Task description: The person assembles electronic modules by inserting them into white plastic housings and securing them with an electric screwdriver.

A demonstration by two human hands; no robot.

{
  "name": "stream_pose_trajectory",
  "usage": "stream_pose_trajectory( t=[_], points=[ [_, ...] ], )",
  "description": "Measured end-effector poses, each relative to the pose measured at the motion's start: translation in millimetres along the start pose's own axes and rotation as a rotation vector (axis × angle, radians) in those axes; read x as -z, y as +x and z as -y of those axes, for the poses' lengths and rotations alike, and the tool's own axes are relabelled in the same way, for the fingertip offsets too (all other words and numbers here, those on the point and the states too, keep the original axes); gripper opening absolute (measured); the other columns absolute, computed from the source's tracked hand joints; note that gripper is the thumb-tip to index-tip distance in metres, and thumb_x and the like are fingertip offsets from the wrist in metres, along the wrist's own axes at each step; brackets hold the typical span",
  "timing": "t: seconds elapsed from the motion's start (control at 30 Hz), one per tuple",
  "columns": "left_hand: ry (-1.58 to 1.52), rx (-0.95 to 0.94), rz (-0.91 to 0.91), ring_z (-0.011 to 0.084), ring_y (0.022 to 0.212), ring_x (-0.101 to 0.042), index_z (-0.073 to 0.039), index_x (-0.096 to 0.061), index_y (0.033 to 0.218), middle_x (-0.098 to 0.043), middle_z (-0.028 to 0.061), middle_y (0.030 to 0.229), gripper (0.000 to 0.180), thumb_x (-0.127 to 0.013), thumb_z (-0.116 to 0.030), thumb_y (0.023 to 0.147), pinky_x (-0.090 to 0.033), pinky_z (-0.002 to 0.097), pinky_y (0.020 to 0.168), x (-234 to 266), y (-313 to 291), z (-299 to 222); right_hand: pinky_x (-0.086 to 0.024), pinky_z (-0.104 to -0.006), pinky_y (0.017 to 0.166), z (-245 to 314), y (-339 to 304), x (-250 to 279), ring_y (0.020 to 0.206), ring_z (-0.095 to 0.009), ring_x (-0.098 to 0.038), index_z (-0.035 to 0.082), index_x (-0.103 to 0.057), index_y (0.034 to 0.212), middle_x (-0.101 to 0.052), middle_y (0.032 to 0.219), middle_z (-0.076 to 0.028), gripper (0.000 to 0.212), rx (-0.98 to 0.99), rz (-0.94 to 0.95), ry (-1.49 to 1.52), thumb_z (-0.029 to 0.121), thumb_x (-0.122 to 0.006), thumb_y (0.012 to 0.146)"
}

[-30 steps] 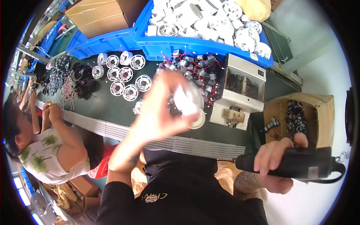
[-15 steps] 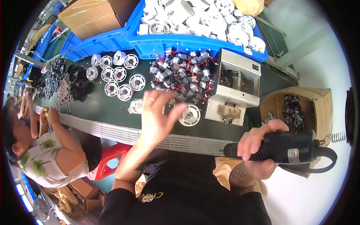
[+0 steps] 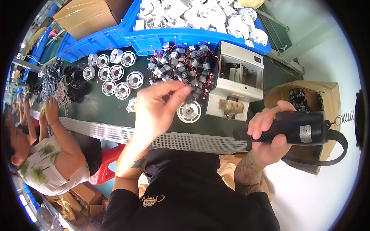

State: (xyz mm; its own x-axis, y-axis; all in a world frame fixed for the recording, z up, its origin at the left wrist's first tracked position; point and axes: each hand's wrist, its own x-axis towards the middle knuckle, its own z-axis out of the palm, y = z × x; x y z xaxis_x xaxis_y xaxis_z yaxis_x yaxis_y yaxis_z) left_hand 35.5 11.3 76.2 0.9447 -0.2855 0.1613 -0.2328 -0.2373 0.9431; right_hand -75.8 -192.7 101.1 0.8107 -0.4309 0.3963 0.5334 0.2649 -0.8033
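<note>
My right hand wraps round a black electric screwdriver, held level with its narrow tip end to the left. A coiled spring and a bent black cable join its back end. Over the bench, my left hand has thumb and forefinger brought together; whatever is between them is too small to make out. Just beside those fingertips lies a round white spoked housing with a dark centre. Behind it is a pile of small motors with red wires, partly hidden by my left hand.
Several round white housings stand left on the bench. A metal machine sits right of the motors. Blue bins line the back, one full of white parts. A cardboard box is at right. Another person works at left.
My left thumb and forefinger have come together from a spread pose. My right hand has raised the electric screwdriver a little. The whole view has shifted slightly.
</note>
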Motion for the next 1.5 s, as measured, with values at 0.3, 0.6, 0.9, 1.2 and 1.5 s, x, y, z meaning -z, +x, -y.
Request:
stream_pose_trajectory(
  t=[0.3, 0.6, 0.9, 1.2, 1.5],
  points=[
    [0.251, -0.107, 0.006, 0.0236, 0.073, -0.062, -0.001, -0.069, 0.088, -0.066, 0.0101, 0.079, 0.012, -0.073, -0.004, 0.077, -0.049, 0.0325, 0.066, -16, -22, 29, -0.047, -0.0314, 0.055, -14, 14, 1, 0.059, -0.017, -0.054, -0.003, -0.043, 0.123, -0.057, 0.08, -0.011, 0.066, 0.13, -0.02, -0.007, 0.027, -0.08, 0.076],
    [0.273, -0.113, 0.009, 0.0249, 0.082, -0.057, -0.003, -0.064, 0.103, -0.061, 0.0096, 0.093, 0.029, -0.072, -0.002, 0.075, -0.048, 0.0353, 0.074, -11, -22, 27, -0.049, -0.0311, 0.056, -21, 20, -2, 0.059, -0.017, -0.055, -0.004, -0.044, 0.123, -0.058, 0.077, -0.011, 0.065, 0.143, -0.003, 0.0, 0.025, -0.079, 0.076],
    [-0.138, 0.294, 0.144, 0.0046, 0.061, -0.048, 0.0, -0.062, 0.106, -0.062, 0.0012, 0.083, 0.029, -0.071, -0.01, 0.08, -0.039, 0.022, 0.055, -22, -29, 60, -0.049, -0.0317, 0.056, -24, 17, 1, 0.059, -0.017, -0.055, -0.004, -0.044, 0.123, -0.058, 0.078, -0.011, 0.064, 0.135, -0.011, -0.05, 0.023, -0.079, 0.076],
    [-0.308, 0.226, 0.123, 0.0083, 0.079, -0.06, 0.003, -0.06, 0.103, -0.066, 0.0055, 0.089, 0.023, -0.067, -0.003, 0.082, -0.048, 0.0233, 0.069, -30, -29, 62, -0.044, -0.0311, 0.052, -24, 15, 6, 0.058, -0.017, -0.052, -0.001, -0.041, 0.124, -0.052, 0.077, -0.009, 0.063, 0.123, 0.122, -0.21, 0.041, -0.067, 0.085],
    [-0.279, 0.184, 0.123, 0.011, 0.074, -0.061, -0.001, -0.06, 0.103, -0.065, 0.0054, 0.085, 0.024, -0.068, -0.005, 0.081, -0.048, 0.0259, 0.065, -34, -30, 69, -0.046, -0.0296, 0.052, -32, 31, -28, 0.057, -0.015, -0.053, 0.001, -0.037, 0.133, -0.055, 0.08, -0.006, 0.072, 0.149, 0.472, 0.094, 0.046, -0.067, 0.084]
  ],
)
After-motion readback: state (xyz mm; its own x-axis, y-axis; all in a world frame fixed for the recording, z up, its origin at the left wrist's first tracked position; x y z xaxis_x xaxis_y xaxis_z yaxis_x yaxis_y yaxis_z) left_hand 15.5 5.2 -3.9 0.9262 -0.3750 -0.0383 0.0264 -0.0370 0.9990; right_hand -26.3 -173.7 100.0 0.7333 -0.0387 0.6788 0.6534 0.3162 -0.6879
